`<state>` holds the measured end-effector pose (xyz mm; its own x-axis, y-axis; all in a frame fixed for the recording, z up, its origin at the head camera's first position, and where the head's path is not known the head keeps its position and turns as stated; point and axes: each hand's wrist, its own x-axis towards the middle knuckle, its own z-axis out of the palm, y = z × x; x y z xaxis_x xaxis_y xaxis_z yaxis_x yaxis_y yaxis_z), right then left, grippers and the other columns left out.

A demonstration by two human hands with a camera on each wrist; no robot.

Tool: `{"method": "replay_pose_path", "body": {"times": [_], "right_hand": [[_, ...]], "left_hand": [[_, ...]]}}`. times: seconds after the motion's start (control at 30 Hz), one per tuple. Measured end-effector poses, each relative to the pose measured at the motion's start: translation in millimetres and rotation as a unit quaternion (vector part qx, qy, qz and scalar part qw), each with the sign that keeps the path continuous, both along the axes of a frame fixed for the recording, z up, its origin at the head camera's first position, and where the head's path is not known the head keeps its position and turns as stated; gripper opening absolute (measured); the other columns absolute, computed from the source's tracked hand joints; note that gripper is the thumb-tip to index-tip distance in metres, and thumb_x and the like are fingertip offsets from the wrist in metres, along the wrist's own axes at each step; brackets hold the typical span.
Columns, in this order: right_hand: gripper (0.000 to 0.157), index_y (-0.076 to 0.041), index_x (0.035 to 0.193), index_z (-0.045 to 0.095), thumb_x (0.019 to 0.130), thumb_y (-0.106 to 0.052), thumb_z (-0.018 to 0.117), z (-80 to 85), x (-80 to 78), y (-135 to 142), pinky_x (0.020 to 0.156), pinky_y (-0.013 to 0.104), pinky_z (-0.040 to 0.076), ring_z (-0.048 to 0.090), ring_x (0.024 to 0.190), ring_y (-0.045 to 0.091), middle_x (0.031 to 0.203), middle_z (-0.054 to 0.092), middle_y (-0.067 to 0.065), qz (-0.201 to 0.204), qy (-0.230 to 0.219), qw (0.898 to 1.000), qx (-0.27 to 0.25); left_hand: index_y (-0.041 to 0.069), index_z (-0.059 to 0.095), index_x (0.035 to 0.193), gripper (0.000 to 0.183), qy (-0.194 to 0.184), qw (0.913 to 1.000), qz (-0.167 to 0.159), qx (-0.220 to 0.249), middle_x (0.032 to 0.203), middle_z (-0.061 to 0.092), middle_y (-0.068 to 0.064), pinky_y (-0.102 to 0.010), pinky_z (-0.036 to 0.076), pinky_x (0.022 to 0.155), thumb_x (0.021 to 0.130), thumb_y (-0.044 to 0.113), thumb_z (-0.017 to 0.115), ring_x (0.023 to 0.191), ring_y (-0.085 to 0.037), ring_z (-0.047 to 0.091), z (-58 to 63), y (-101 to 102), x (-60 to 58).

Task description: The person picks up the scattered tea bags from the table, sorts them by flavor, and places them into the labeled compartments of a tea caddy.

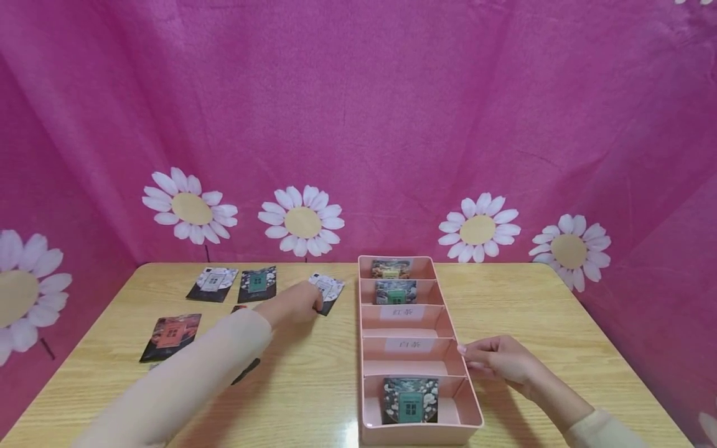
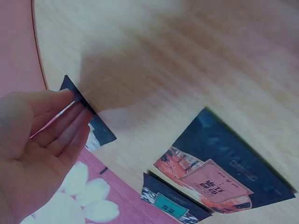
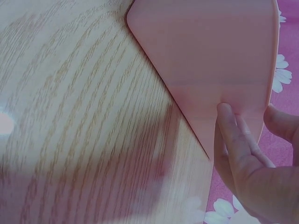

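Head view | right hand [image 1: 502, 358]: grips divided tray [image 1: 420, 434] | left hand [image 1: 298, 303]: pinches white-patterned tea sachet [image 1: 331, 289] | we judge it light, pliable; grasp edge

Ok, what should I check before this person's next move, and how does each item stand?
1. Left hand at the white packet nearest the box: ok, touching.
2. Firm pinch on it: cannot tell.
3. That packet inside the box: not ok, outside.
4. Right hand on the box: ok, fingers against its side, thumb at the rim.
5. Front compartment filled: ok, green packet inside.
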<state>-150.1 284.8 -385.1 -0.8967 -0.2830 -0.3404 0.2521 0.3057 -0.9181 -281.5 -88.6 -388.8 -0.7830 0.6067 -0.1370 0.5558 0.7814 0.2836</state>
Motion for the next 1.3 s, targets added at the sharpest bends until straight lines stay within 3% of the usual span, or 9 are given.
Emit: {"method": "replay_pose_path", "body": {"times": [0.1, 0.3, 0.5, 0.67, 0.73, 0.83, 0.97, 1.07, 1.3], "right_hand": [[0.051, 0.023, 0.118, 0.053, 0.094, -0.021, 0.06, -0.4, 0.1, 0.0, 0.083, 0.028, 0.057, 0.068, 0.089, 0.005, 0.103, 0.074, 0.012, 0.001, -0.001, 1.0, -0.002], [0.052, 0.023, 0.118, 0.053, 0.095, -0.022, 0.06, -0.2, 0.0, 0.3, 0.084, 0.028, 0.057, 0.068, 0.092, 0.005, 0.105, 0.073, 0.012, 0.007, -0.002, 1.0, -0.003], [0.051, 0.022, 0.118, 0.054, 0.095, -0.023, 0.06, 0.6, 0.4, -0.1, 0.084, 0.028, 0.057, 0.068, 0.091, 0.004, 0.105, 0.073, 0.012, 0.008, -0.002, 1.0, 0.002], [0.051, 0.023, 0.118, 0.053, 0.095, -0.022, 0.059, 1.1, -0.2, -0.1, 0.084, 0.029, 0.057, 0.068, 0.091, 0.005, 0.106, 0.073, 0.014, 0.006, -0.001, 1.0, 0.002], [0.052, 0.023, 0.119, 0.052, 0.095, -0.022, 0.059, 0.9, -0.2, 0.1, 0.084, 0.029, 0.057, 0.068, 0.092, 0.005, 0.107, 0.072, 0.015, 0.006, -0.002, 1.0, 0.001], [0.052, 0.023, 0.119, 0.052, 0.095, -0.023, 0.059, -0.4, -0.4, 0.2, 0.085, 0.029, 0.057, 0.068, 0.093, 0.006, 0.109, 0.072, 0.016, 0.009, -0.001, 1.0, -0.001], [0.053, 0.024, 0.119, 0.051, 0.094, -0.022, 0.06, -1.8, -0.8, -0.2, 0.084, 0.028, 0.057, 0.068, 0.092, 0.005, 0.107, 0.073, 0.014, 0.006, -0.001, 1.0, 0.0], [0.053, 0.025, 0.119, 0.051, 0.094, -0.021, 0.061, -1.6, 0.0, 1.0, 0.082, 0.026, 0.057, 0.067, 0.09, 0.004, 0.104, 0.073, 0.012, -0.001, -0.005, 1.0, 0.004], [0.05, 0.024, 0.118, 0.052, 0.094, -0.019, 0.06, 0.2, -1.9, 1.0, 0.08, 0.026, 0.057, 0.068, 0.088, 0.004, 0.102, 0.074, 0.01, 0.0, -0.009, 1.0, 0.006]], "left_hand": [[0.001, 0.07, 0.073, 0.014, 0.004, 0.9995, -0.03, -0.012, 0.064, 0.049, 0.002, -0.021, 0.034, 0.059, 0.081, -0.004, 0.06, 0.063, -0.011, 0.038, -3.3, -1.9, 8.8], [0.004, 0.051, 0.059, 0.027, -0.009, 0.9984, -0.055, 0.007, 0.057, 0.032, 0.004, -0.021, 0.024, 0.054, 0.083, -0.003, 0.061, 0.056, -0.009, 0.029, -2.1, -3.0, 36.8], [0.004, 0.062, 0.066, 0.018, -0.007, 0.9982, -0.057, 0.018, 0.06, 0.047, 0.003, -0.02, 0.03, 0.054, 0.083, -0.001, 0.063, 0.058, -0.007, 0.036, 1.3, -2.1, 68.8], [0.002, 0.071, 0.08, 0.007, -0.003, 0.9985, -0.049, 0.024, 0.074, 0.068, -0.003, -0.024, 0.046, 0.061, 0.084, 0.001, 0.066, 0.065, -0.007, 0.048, 4.8, -3.4, 80.1], [0.001, 0.073, 0.087, 0.006, -0.01, 0.9991, -0.031, 0.026, 0.084, 0.072, -0.006, -0.029, 0.053, 0.07, 0.084, 0.002, 0.067, 0.074, -0.009, 0.058, 6.7, -4.5, 78.7], [0.0, 0.073, 0.094, 0.011, -0.012, 0.9996, 0.004, 0.025, 0.094, 0.074, -0.01, -0.037, 0.055, 0.082, 0.084, 0.002, 0.068, 0.088, -0.018, 0.067, 8.7, -7.4, 69.9], [0.0, 0.071, 0.103, 0.019, -0.003, 0.9987, 0.049, 0.011, 0.104, 0.073, -0.012, -0.04, 0.053, 0.091, 0.086, 0.005, 0.068, 0.101, -0.023, 0.067, 12.3, -14.5, 53.2], [0.001, 0.07, 0.109, 0.022, -0.016, 0.9967, 0.08, 0.0, 0.11, 0.071, -0.012, -0.041, 0.052, 0.095, 0.088, 0.008, 0.067, 0.105, -0.023, 0.064, 14.2, -19.5, 42.3], [0.001, 0.065, 0.118, 0.03, -0.046, 0.9925, 0.113, 0.007, 0.118, 0.068, -0.014, -0.043, 0.05, 0.099, 0.09, 0.01, 0.064, 0.114, -0.028, 0.062, 14.6, -28.8, 26.8]]}}
